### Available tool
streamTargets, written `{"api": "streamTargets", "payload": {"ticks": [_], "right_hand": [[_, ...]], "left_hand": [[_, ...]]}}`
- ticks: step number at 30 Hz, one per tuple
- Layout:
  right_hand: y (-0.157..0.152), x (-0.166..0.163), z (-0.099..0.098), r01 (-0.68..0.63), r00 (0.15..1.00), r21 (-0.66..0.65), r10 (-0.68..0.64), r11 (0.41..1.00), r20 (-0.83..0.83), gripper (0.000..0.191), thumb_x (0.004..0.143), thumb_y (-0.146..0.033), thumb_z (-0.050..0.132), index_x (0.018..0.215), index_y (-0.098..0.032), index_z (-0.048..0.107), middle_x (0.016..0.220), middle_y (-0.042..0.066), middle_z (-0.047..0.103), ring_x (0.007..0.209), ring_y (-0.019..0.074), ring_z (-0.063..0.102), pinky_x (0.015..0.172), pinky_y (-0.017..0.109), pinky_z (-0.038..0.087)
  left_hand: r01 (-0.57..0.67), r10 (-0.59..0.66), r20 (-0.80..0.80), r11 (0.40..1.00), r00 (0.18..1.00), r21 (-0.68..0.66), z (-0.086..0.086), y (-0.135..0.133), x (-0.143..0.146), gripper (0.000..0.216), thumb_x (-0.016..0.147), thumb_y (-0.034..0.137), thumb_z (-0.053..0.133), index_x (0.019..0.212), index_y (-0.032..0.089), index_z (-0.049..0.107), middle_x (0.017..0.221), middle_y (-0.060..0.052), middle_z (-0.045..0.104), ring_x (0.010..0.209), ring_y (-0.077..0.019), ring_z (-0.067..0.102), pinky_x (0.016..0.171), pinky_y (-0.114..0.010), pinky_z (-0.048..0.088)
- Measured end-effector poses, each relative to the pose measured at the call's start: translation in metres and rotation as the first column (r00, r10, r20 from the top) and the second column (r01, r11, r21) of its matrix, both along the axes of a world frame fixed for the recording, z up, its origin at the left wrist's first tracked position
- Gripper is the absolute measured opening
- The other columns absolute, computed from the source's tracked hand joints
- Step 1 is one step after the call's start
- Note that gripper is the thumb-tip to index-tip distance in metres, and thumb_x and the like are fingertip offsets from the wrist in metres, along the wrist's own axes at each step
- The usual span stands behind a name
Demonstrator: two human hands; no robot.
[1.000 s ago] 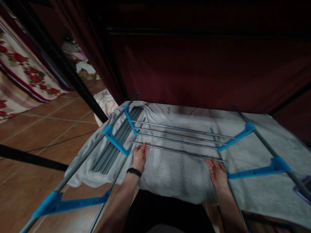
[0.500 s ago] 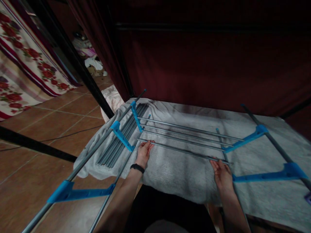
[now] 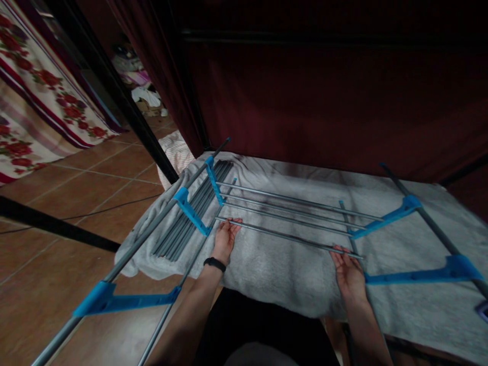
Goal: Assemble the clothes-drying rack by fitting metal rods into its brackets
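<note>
A thin grey metal rod (image 3: 284, 235) lies across both my hands, roughly level. My left hand (image 3: 226, 238), with a dark band at the wrist, pinches it near its left end. Close to the right end, the fingers of my right hand (image 3: 346, 267) are closed on it. Several matching rods (image 3: 293, 209) span the frame just beyond, between a left blue plastic bracket (image 3: 214, 180) and a right blue bracket (image 3: 385, 223). Nearer blue brackets, left (image 3: 191, 211) and right (image 3: 423, 274), sit on the long grey side tubes, apart from the held rod.
A bundle of loose grey rods (image 3: 190, 218) lies on the grey blanket (image 3: 274, 284) at left. Another blue bracket (image 3: 125, 302) juts out at the lower left. A dark metal post (image 3: 125, 101) slants past the bed, and a cable (image 3: 114, 207) crosses the tiled floor.
Both hands keep hold of the rod, and it has barely moved. The view has shifted very slightly.
</note>
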State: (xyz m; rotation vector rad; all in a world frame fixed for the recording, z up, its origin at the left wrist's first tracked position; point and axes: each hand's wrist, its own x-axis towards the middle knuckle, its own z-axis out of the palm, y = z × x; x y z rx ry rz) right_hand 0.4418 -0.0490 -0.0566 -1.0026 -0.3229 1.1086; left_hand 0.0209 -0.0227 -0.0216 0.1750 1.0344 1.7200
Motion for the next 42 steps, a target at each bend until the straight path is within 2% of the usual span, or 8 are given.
{"api": "streamTargets", "payload": {"ticks": [7, 14, 18, 24, 29, 37, 42], "right_hand": [[-0.002, -0.001, 0.0, 0.013, 1.0, 0.034, -0.013, 0.999, -0.006, 0.019, 0.071, -0.016, 0.084, 0.078, -0.022, 0.067, 0.094, -0.002, 0.077, 0.099, 0.0163, 0.074, 0.102, 0.04, 0.058], [-0.001, 0.001, -0.004, 0.001, 1.0, 0.025, -0.001, 1.0, -0.003, 0.016, 0.073, -0.018, 0.082, 0.082, -0.022, 0.069, 0.098, 0.0, 0.076, 0.102, 0.0158, 0.073, 0.106, 0.039, 0.055], [0.001, -0.003, -0.003, 0.021, 1.0, 0.025, -0.02, 0.999, -0.014, 0.018, 0.072, -0.021, 0.083, 0.084, -0.023, 0.07, 0.096, -0.001, 0.076, 0.1, 0.0154, 0.073, 0.103, 0.037, 0.057], [0.005, -0.016, 0.008, 0.094, 0.995, 0.029, -0.093, 0.995, -0.034, 0.021, 0.069, -0.023, 0.084, 0.081, -0.024, 0.067, 0.089, -0.004, 0.076, 0.092, 0.0154, 0.073, 0.091, 0.036, 0.061], [0.009, -0.019, 0.017, 0.076, 0.996, 0.012, -0.075, 0.997, -0.054, 0.025, 0.069, -0.024, 0.084, 0.086, -0.022, 0.065, 0.088, -0.003, 0.075, 0.09, 0.015, 0.073, 0.089, 0.033, 0.061], [0.024, -0.013, 0.021, 0.131, 0.987, -0.025, -0.133, 0.991, -0.09, 0.021, 0.074, -0.02, 0.077, 0.083, -0.024, 0.058, 0.084, -0.002, 0.077, 0.084, 0.0144, 0.073, 0.08, 0.028, 0.062], [0.024, -0.018, 0.018, 0.158, 0.983, -0.02, -0.159, 0.987, -0.095, 0.022, 0.078, -0.018, 0.075, 0.081, -0.023, 0.054, 0.082, -0.002, 0.075, 0.082, 0.0128, 0.071, 0.086, 0.03, 0.06]], "left_hand": [[0.004, -0.004, 0.009, 0.999, 1.0, 0.047, -0.002, -0.001, -0.001, 0.01, 0.096, 0.016, 0.055, 0.093, 0.012, 0.063, 0.09, -0.015, 0.076, 0.087, -0.0215, 0.076, 0.088, -0.037, 0.06], [0.009, -0.009, 0.003, 0.997, 1.0, 0.08, -0.003, -0.005, -0.001, 0.007, 0.094, 0.015, 0.058, 0.094, 0.013, 0.065, 0.093, -0.013, 0.076, 0.092, -0.0211, 0.076, 0.091, -0.037, 0.059], [0.02, -0.02, 0.0, 0.995, 1.0, 0.098, 0.0, -0.008, -0.002, 0.006, 0.093, 0.014, 0.059, 0.097, 0.014, 0.064, 0.093, -0.012, 0.077, 0.094, -0.0217, 0.076, 0.09, -0.038, 0.06], [0.005, -0.003, -0.03, 0.998, 1.0, 0.068, 0.001, -0.004, -0.005, 0.009, 0.091, 0.007, 0.057, 0.087, 0.013, 0.063, 0.092, -0.011, 0.077, 0.095, -0.0221, 0.076, 0.091, -0.038, 0.061], [-0.033, 0.033, -0.044, 0.999, 0.998, 0.015, 0.003, 0.0, -0.006, 0.015, 0.088, 0.006, 0.057, 0.078, 0.016, 0.059, 0.088, -0.008, 0.076, 0.094, -0.0206, 0.076, 0.094, -0.039, 0.061], [-0.07, 0.067, -0.107, 0.997, 0.992, -0.027, 0.006, 0.001, -0.005, 0.015, 0.091, 0.007, 0.054, 0.08, 0.016, 0.059, 0.089, -0.006, 0.075, 0.094, -0.0174, 0.075, 0.101, -0.039, 0.058], [-0.066, 0.061, -0.147, 0.997, 0.987, -0.03, 0.009, 0.001, -0.004, 0.016, 0.094, 0.01, 0.053, 0.083, 0.017, 0.062, 0.09, -0.004, 0.074, 0.094, -0.0159, 0.074, 0.103, -0.039, 0.057]]}}
